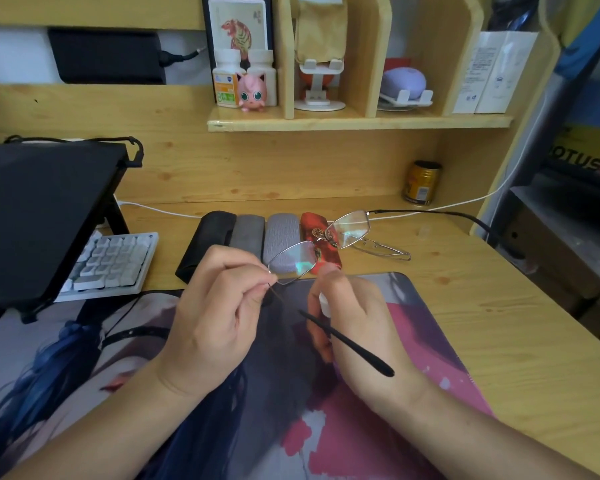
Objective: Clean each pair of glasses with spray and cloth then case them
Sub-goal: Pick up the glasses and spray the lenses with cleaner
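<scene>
The left hand is pinching the glasses by the near lens corner, holding them above the mat. The right hand is gripping a small white spray bottle. Four cases are lying side by side just behind, with bare bench open to the right.

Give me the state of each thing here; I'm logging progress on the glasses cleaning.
Held glasses: unfolded, lifted above the desk mat
Left hand: pinching the glasses at the hinge
Right hand: gripping a small white spray bottle
Second glasses: folded, lying on the desk
Four glasses cases: closed, side by side
Can: upright
</scene>
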Available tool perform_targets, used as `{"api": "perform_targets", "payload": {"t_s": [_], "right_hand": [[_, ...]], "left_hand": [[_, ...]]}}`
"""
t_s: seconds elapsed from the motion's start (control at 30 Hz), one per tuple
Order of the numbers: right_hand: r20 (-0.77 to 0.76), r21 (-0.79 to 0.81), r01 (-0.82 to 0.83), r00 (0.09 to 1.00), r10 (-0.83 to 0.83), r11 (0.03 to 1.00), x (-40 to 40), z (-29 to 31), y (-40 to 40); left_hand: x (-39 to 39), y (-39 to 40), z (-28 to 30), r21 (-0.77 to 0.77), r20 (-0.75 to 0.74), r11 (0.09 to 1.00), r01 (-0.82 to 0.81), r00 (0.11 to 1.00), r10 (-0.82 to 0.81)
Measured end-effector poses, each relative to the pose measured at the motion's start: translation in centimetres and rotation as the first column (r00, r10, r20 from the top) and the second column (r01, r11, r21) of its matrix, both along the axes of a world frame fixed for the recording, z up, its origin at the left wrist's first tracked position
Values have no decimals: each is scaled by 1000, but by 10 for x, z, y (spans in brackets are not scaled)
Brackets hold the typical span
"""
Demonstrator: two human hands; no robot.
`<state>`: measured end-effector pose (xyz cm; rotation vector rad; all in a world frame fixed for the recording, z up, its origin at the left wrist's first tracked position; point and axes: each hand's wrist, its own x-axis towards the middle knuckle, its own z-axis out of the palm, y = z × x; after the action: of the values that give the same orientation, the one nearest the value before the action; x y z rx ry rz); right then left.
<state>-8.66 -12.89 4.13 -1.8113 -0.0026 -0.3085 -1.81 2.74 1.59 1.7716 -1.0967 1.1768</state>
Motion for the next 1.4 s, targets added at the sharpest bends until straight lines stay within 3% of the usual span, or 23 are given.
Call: {"api": "perform_targets", "payload": {"t_s": [0.23,0.5,0.93,1.17,1.23,1.27,1.33,1.4], "right_hand": [[106,-121,99,991,-86,988,-1,0,-2],[-1,91,224,974,-225,970,14,13,-34],[-71,94,242,969,-236,966,17,16,-39],[-78,119,234,971,-226,965,19,13,-40],[-69,122,217,975,-210,968,19,12,-40],[-67,119,195,980,-189,973,19,11,-40],[-46,92,106,994,-102,990,17,10,-36],[20,-16,12,1000,-12,1000,13,5,-29]], "left_hand": [[1,1,0,3,-10,1000,-8,1000,8],[4,3,0,-26,-43,999,-36,998,35],[0,2,0,42,-59,999,0,998,3],[-1,0,2,-6,-142,1000,-15,990,14],[-5,-5,5,-148,-389,986,-78,921,15],[-6,-8,8,-232,-543,966,-115,839,-31],[-8,-13,14,-451,-739,882,-136,611,-284],[-9,-16,21,-724,-679,677,-131,306,-667]]}}
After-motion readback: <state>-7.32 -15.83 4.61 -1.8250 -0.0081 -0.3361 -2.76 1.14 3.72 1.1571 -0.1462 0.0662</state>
